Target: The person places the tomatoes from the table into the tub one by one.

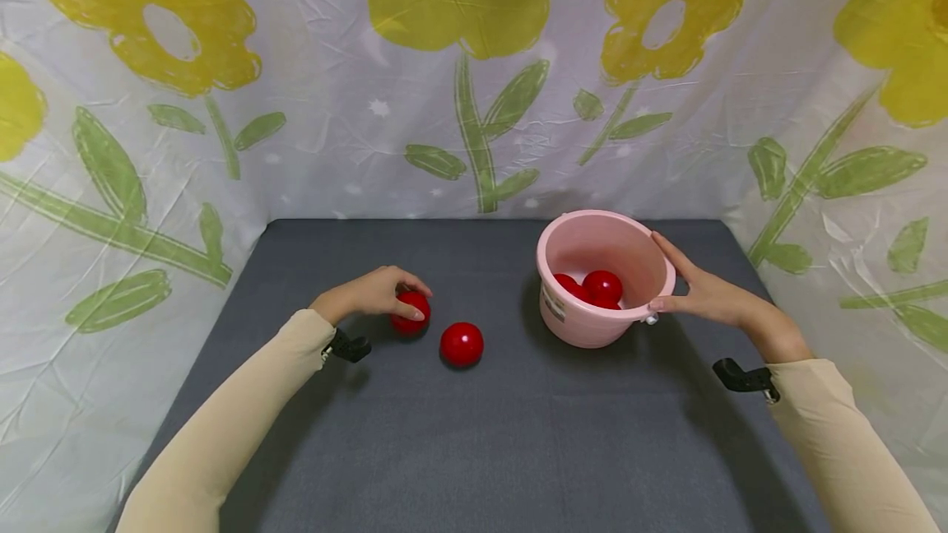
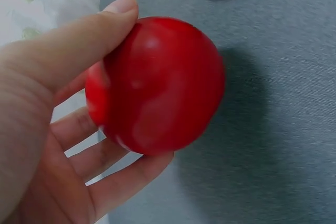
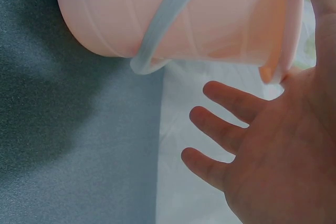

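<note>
My left hand [image 1: 374,293] grips a glossy red, tomato-like ball [image 2: 163,87], thumb on one side and fingers round the other. Close beside it, a second red ball [image 1: 462,345] lies on the dark cloth. A pink bucket [image 1: 588,327] stands to the right with several red balls [image 1: 602,285] inside. At the bucket's right rim is my right hand [image 1: 711,296], its thumb and index finger spread along the edge. In the right wrist view the other three fingers [image 3: 220,135] stick out straight, apart from the bucket wall.
A grey handle [image 3: 168,19] hangs down the bucket's side. The dark grey tabletop [image 1: 474,451] ends at the back and sides against a white curtain [image 1: 318,105] printed with yellow flowers. A black wrist strap and camera [image 1: 348,345] sits on each forearm.
</note>
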The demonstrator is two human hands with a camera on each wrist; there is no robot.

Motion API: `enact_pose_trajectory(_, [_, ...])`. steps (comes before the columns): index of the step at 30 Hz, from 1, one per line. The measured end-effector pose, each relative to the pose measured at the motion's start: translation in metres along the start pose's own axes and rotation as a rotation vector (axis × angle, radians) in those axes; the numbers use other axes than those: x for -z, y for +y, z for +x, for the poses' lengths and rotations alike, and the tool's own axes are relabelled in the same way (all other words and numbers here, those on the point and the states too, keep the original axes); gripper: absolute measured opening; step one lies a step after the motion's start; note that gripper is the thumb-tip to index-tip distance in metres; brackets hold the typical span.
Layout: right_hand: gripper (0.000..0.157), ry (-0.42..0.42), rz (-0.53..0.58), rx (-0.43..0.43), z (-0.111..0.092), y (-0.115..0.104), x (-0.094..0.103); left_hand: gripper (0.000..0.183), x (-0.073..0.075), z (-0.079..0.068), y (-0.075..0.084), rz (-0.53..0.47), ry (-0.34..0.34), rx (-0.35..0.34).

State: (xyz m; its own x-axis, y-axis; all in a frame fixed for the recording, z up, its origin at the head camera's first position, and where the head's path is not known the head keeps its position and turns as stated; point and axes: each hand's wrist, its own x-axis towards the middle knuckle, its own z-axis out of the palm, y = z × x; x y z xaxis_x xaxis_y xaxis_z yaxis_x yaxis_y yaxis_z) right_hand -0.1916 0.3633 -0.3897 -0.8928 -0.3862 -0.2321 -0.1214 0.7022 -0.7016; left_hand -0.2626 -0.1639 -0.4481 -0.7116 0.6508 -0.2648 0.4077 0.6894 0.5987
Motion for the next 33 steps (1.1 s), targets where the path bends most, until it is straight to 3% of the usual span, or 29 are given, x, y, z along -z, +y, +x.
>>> enact_pose_trajectory(5, [0.111, 0.004, -0.009, -0.004, -0.001, 0.000, 0.000, 0.046, 0.014, 0.004, 0.011, 0.006, 0.019, -0.036])
enact_pose_trajectory(23, [0.110, 0.001, -0.016, -0.004, -0.001, 0.004, 0.002, 0.041, 0.086, 0.026, 0.077, 0.031, 0.087, -0.084])
enact_pose_trajectory(33, [0.111, -0.010, -0.001, -0.004, -0.001, 0.001, 0.001, 0.041, 0.108, 0.035, 0.102, 0.041, 0.141, -0.089])
